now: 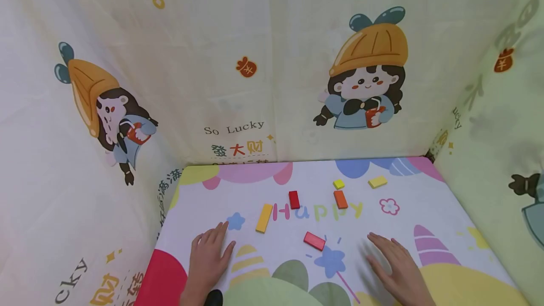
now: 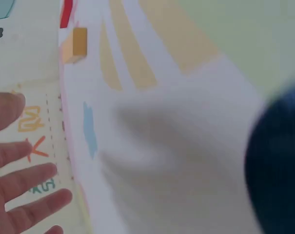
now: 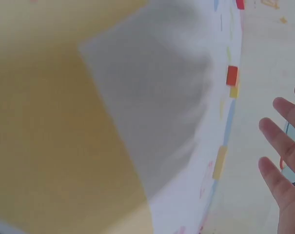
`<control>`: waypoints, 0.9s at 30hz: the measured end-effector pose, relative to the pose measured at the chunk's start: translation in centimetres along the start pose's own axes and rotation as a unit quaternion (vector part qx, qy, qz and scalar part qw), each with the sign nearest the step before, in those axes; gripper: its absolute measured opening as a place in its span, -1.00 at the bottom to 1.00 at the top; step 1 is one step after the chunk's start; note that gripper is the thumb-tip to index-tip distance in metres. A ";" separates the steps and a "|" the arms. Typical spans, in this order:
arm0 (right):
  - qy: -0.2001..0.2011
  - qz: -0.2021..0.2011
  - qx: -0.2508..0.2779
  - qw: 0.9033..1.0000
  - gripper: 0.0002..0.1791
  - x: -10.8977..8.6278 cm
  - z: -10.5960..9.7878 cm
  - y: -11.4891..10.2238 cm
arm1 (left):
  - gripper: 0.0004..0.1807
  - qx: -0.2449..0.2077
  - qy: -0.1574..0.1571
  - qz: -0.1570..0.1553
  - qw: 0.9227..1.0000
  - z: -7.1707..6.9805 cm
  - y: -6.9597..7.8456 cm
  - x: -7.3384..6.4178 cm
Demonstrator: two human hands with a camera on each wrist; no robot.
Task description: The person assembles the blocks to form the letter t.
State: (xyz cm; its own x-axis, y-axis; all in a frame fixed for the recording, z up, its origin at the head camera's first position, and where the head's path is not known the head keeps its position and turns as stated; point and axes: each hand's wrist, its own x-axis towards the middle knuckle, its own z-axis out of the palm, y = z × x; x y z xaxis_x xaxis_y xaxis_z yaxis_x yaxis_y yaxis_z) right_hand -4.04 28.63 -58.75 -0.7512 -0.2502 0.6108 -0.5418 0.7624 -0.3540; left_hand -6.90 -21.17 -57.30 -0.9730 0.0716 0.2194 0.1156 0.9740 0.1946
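Blocks (image 1: 294, 199), six in all, lie loose on the mat before you, beyond the reach of your fingers (image 1: 219, 236), which are extended and hold nothing — the gaps between them wide in both wrist views. Thumbs stand apart from the fingers on your left hand (image 1: 208, 255) and your right hand (image 1: 395, 264), and shadows fall on the mat (image 1: 297, 268) below; whether your left fingertips touch it, you cannot tell.

Nearest your left hand, just ahead of its thumb, lies the amber block (image 1: 264, 218). Between your hands, closer to the right, the pink block (image 1: 314, 241) lies at a slant above a printed blue star (image 1: 331, 261).

Farther out, the red block and the orange block (image 1: 340, 199) lie along the "Happy" lettering (image 1: 280, 212). Just behind the orange one sits the small yellow block (image 1: 338, 184) — to its right, near the far edge, the pale yellow block (image 1: 378, 182).

Past the mat hangs a cream cloth (image 1: 293, 60) printed with capped cartoon figures (image 1: 369, 67).
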 end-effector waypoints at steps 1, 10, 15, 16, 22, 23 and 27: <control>-0.004 0.005 0.003 1.000 -0.38 0.0 0.1 -0.1 | -0.29 -0.008 0.007 -0.006 1.000 0.2 0.1 0.1; -0.050 0.060 0.060 0.995 -0.25 0.4 1.6 -1.2 | -0.43 -0.105 0.091 -0.041 0.989 1.8 1.9 0.9; -0.049 0.067 0.112 0.990 -0.28 0.8 2.6 -1.9 | -0.44 -0.153 0.066 -0.079 0.983 3.0 2.6 1.2; -0.051 0.069 0.121 0.989 -0.28 0.8 2.8 -2.0 | -0.44 -0.162 0.057 -0.089 0.981 3.2 2.8 1.3; -0.075 0.073 0.146 0.984 -0.32 1.0 3.9 -2.4 | -0.40 -0.198 0.022 -0.123 0.972 4.6 3.5 1.6; -0.079 0.072 0.151 0.983 -0.33 1.1 4.1 -2.4 | -0.39 -0.202 0.020 -0.125 0.971 4.8 3.6 1.7; -0.091 0.062 0.164 0.980 -0.35 1.5 5.0 -2.6 | -0.37 -0.220 0.013 -0.130 0.967 5.1 4.5 2.3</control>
State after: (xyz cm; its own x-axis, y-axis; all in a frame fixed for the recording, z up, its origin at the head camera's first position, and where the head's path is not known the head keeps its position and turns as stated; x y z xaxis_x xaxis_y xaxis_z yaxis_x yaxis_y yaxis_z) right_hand -5.64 23.31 -60.40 -0.8577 -0.2923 0.4231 -0.5116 0.5683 -0.6444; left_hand -9.67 -15.53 -60.82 -0.9758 -0.1742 0.1319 -0.0522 0.7721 0.6333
